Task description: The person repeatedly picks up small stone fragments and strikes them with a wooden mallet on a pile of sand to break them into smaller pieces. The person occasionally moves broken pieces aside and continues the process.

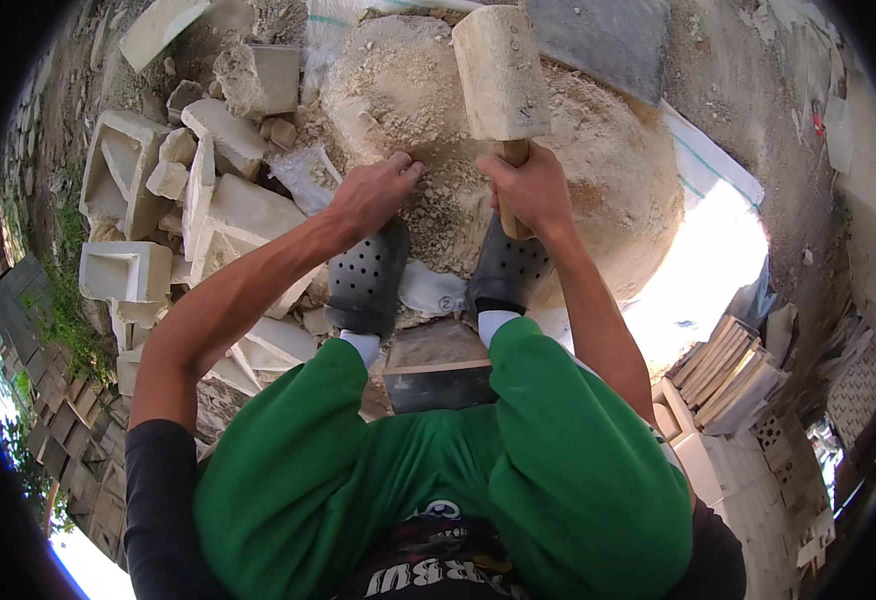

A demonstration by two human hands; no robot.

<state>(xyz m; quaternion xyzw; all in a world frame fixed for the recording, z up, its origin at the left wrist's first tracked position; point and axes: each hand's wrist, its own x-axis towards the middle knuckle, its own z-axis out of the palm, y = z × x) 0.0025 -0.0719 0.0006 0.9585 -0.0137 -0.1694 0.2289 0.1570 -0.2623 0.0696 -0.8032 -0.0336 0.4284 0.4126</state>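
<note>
My right hand (536, 190) is wrapped round the short handle of a wooden mallet (503, 78). The mallet's thick, pale, dusty head points away from me. My left hand (376, 192) is closed with its fingers curled down over crumbled material; whatever they hold, if anything, is hidden. Between and beyond both hands lies a heap of pale crushed rubble and powder (438, 215). A mound of fine powder (393, 85) rises behind my left hand, and another dusty heap (613, 170) lies right of the mallet.
Broken white plaster-like moulds and chunks (243, 220) are piled at left. A white woven sheet (713, 170) spreads under the heap at right. A dark slab (598, 45) lies at the far side. My grey clogs (368, 275) stand at the heap's near edge. Stacked flat pieces (728, 375) stand at right.
</note>
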